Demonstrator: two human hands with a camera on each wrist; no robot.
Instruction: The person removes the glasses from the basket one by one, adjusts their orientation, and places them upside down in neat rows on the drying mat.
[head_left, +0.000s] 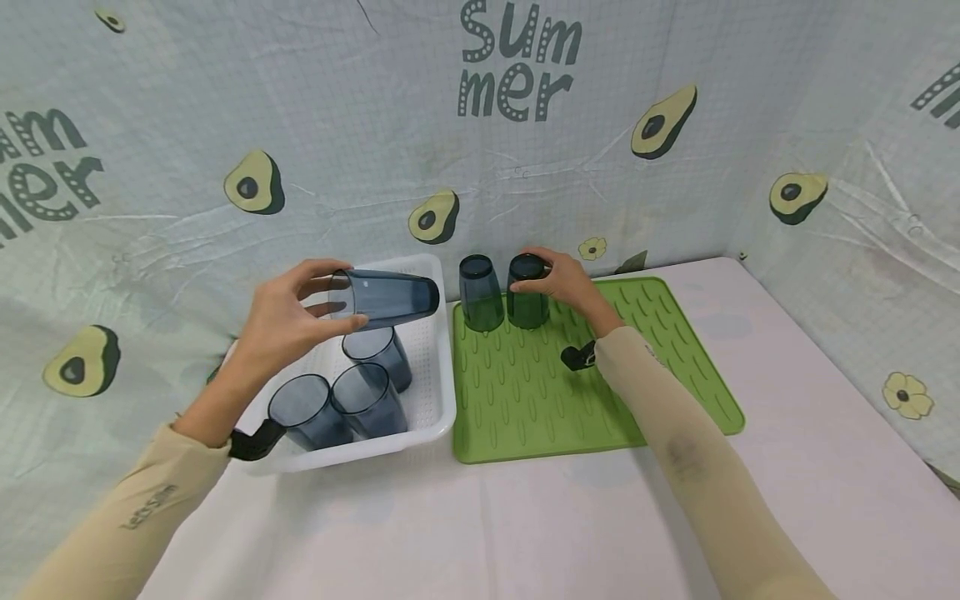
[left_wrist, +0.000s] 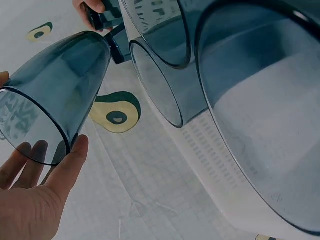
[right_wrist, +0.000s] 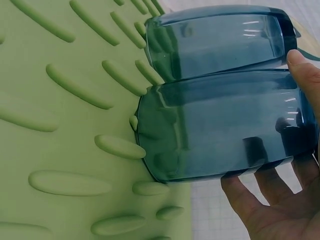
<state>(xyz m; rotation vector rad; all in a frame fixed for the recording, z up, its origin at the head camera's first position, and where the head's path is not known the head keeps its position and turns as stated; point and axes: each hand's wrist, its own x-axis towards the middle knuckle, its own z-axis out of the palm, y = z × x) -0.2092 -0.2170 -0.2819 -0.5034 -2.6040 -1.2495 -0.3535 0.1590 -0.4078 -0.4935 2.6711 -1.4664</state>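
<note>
My left hand grips a blue-tinted drinking glass near its rim, thumb on one side and fingers on the other. This glass lies sideways in the air over the white basket, its dark base toward the right. On the green drying mat, my right hand holds a second glass around its base end; that glass stands upside down, rim on the mat. Just left of it, another upside-down glass stands at the mat's back edge.
Inside the basket several blue glasses stand rim up, leaning slightly. The mat, covered in raised ridges, lies right of the basket on a pale table. A printed cloth wall rises close behind both.
</note>
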